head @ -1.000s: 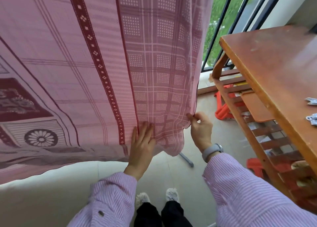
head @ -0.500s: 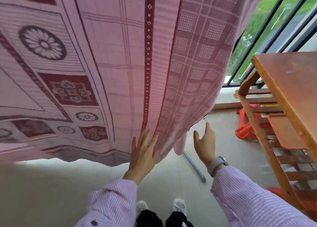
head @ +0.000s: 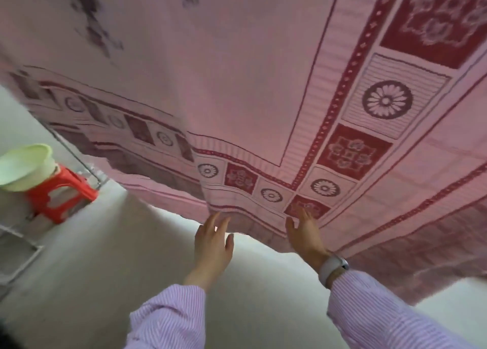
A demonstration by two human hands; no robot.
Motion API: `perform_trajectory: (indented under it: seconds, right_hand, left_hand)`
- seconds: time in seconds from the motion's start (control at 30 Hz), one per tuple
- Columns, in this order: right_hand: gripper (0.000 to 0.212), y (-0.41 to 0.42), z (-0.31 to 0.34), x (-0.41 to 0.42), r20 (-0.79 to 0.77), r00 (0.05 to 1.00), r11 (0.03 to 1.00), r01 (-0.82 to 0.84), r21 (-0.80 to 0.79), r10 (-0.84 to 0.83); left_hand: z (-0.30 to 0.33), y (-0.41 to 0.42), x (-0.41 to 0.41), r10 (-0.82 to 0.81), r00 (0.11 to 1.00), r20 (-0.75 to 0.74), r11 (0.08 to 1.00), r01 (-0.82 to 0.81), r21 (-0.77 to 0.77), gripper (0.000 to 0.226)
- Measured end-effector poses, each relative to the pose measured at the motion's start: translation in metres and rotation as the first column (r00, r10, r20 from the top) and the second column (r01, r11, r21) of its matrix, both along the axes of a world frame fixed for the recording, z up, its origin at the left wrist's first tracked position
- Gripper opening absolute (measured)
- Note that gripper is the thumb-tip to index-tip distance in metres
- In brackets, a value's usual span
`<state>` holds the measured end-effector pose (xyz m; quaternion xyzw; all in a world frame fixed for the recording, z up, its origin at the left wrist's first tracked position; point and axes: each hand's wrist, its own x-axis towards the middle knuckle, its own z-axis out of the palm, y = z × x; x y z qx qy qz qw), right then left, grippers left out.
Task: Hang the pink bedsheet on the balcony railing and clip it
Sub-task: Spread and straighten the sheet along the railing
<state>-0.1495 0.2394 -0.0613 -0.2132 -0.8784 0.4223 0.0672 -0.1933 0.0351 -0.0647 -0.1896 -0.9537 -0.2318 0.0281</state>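
The pink bedsheet (head: 237, 85), patterned with dark red bands, squares and flower rosettes, hangs down and fills the upper part of the view. Its lower hem runs across the middle. My left hand (head: 212, 246) is flat with fingers apart, its fingertips at the hem. My right hand (head: 303, 232), with a grey watch at the wrist, lies flat against the sheet near a dark red square at the hem. Neither hand grips the cloth. The railing is hidden behind the sheet.
At the left a pale green basin (head: 26, 164) rests on a red plastic stool (head: 60, 193). A thin metal rod (head: 76, 156) slants down beside the stool. A metal rack edge (head: 18, 248) shows at the far left. The floor below is pale.
The view has swung left: the wooden table and window bars are gone and the stool with the basin appears. My right hand let go of the sheet's edge; both hands now lie flat farther left along the hem.
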Motion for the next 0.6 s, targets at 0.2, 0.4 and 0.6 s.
perform_trajectory:
  seconds: [0.2, 0.4, 0.6]
  right_hand:
    - [0.041, -0.177, 0.029, -0.119, -0.135, 0.959, 0.968, -0.252, 0.006, 0.25]
    - [0.036, -0.32, 0.049, -0.233, -0.169, 0.858, 0.873, -0.463, 0.157, 0.485]
    - [0.037, -0.438, 0.053, -0.379, -0.254, 0.748, 0.79, -0.576, 0.208, 0.613]
  left_hand:
    - [0.028, -0.186, -0.082, 0.243, 0.97, 0.026, 0.963, -0.244, 0.111, 0.041]
    - [0.048, -0.327, -0.164, 0.459, 0.887, -0.044, 0.885, -0.453, 0.103, 0.043]
    - [0.058, -0.447, -0.289, 0.521, 0.849, -0.093, 0.85, -0.506, 0.144, 0.04]
